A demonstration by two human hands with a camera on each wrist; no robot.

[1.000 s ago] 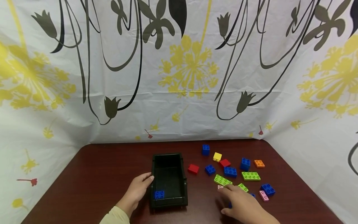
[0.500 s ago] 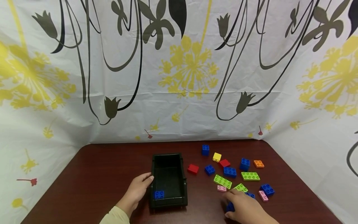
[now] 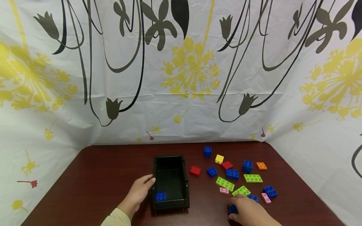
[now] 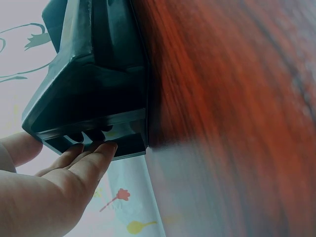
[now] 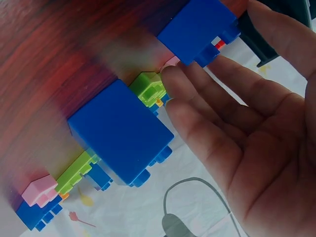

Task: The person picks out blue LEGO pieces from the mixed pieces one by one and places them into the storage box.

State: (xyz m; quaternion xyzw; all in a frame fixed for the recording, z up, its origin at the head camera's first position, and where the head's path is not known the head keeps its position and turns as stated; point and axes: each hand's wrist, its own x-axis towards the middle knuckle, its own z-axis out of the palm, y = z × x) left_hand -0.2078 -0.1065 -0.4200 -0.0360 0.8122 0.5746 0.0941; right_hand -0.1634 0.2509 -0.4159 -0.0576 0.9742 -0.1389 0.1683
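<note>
In the head view a black plastic bin (image 3: 171, 205) stands on the table, with a blue toy brick (image 3: 161, 196) inside at its near left corner. My left hand (image 3: 139, 191) holds the bin's left side, thumb at the rim. In the left wrist view its fingers (image 4: 94, 163) lie against the bin's outer wall (image 4: 84, 94). My right hand (image 3: 249, 210) has thumb and fingers around a blue brick (image 3: 232, 209) on the table. In the right wrist view that blue brick (image 5: 197, 29) sits between thumb and fingertips. A second, larger-looking blue brick (image 5: 121, 131) stands beside the fingers.
Several loose bricks lie right of the bin: a red one (image 3: 195, 170), a yellow one (image 3: 219, 159), a lime one (image 3: 225, 184), a pink one (image 3: 224, 190) and an orange one (image 3: 261, 165). A patterned white cloth (image 3: 183, 119) hangs behind the table (image 3: 113, 163).
My right hand has moved slightly right and down, its fingers drawing in around the near blue brick. The lime and pink bricks beside it show more fully. The left hand and bin stayed still.
</note>
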